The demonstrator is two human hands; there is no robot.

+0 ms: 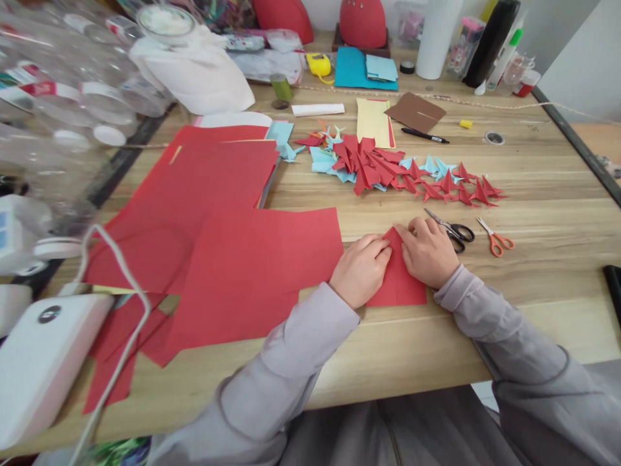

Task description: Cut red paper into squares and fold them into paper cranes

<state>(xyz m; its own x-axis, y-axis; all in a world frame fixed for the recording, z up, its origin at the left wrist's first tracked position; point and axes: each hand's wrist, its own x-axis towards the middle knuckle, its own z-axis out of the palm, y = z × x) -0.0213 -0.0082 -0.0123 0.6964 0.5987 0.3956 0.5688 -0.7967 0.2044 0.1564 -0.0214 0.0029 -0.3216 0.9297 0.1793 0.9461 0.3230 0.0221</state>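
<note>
A small piece of red paper [398, 288] lies on the table between my hands, with its top corner folded to a slant. My left hand [359, 270] is closed, its fingertips pinching the paper's upper left edge. Opposite it, my right hand [429, 254] has curled fingers, with the thumb and fingertip pressing the top corner. Part of the paper is hidden under both hands. Just beyond my right hand are black-handled scissors [456, 232], and orange-handled scissors [495, 243] lie to their right. A large red sheet [262, 265] is left of my left hand.
Folded red paper pieces [369, 162] and light blue ones spread across the middle. More red sheets [208, 175] are stacked at left, near a white power bank [53, 362] with a cable and several plastic bottles [107, 103]. A black pen [424, 135] and brown paper [416, 112] lie farther back.
</note>
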